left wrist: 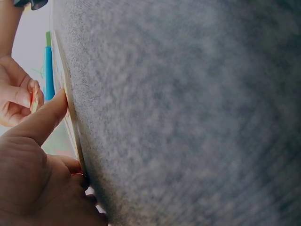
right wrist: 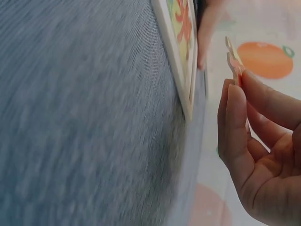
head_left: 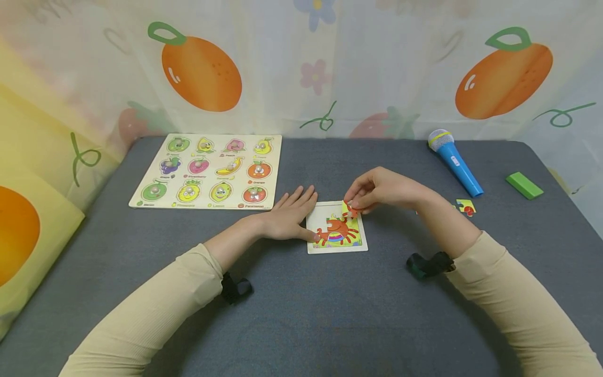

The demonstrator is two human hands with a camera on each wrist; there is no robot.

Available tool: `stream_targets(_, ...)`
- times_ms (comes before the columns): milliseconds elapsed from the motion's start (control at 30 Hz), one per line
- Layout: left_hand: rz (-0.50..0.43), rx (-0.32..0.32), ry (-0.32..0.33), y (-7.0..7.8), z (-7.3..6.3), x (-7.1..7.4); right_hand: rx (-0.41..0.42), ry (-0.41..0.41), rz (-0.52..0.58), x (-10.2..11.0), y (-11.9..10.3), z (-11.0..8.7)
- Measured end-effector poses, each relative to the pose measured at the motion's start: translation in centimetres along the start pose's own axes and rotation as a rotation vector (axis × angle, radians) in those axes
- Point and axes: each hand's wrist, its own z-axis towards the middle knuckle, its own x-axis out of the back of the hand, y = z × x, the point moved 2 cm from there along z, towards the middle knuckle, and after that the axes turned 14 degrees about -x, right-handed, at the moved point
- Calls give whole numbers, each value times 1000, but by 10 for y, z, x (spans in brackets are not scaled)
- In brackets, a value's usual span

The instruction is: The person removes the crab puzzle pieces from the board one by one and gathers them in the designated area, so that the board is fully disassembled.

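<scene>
A small jigsaw board (head_left: 336,251) with a pale frame lies in the middle of the table, a red creature with a rainbow-striped belly partly filled in on it. The left hand (head_left: 284,219) rests spread along its left side, the thumb on the frame and picture edge. Between thumb and fingertips, the right hand (head_left: 379,189) pinches a jigsaw piece (head_left: 347,211) in yellow and red over the board's upper right part. In the right wrist view, the piece (right wrist: 234,61) is held on edge, raised off the board. The pale upper left of the board shows no pieces.
A fruit peg puzzle (head_left: 207,173) lies behind the left hand. At the right are a blue toy microphone (head_left: 459,165), a green block (head_left: 524,185) and a loose jigsaw piece (head_left: 466,207), with more bits partly hidden behind the right forearm. A printed curtain (head_left: 358,63) hangs along the back edge.
</scene>
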Motion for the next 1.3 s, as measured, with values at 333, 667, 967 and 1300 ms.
stream_targets(333,-6,-15,-2,0,-1,-1,-28,-20,-40,20,19,-16)
stream_targets(667,2,-31,2,1,-3,0,-78,-11,-32,38,42,-32)
stream_targets(967,21,-27,-7,2,-3,1,-95,-1,-65,54,61,-48)
stream_targets(1300,22,-24,-9,2,-3,1,-135,-60,-79,64,75,-59)
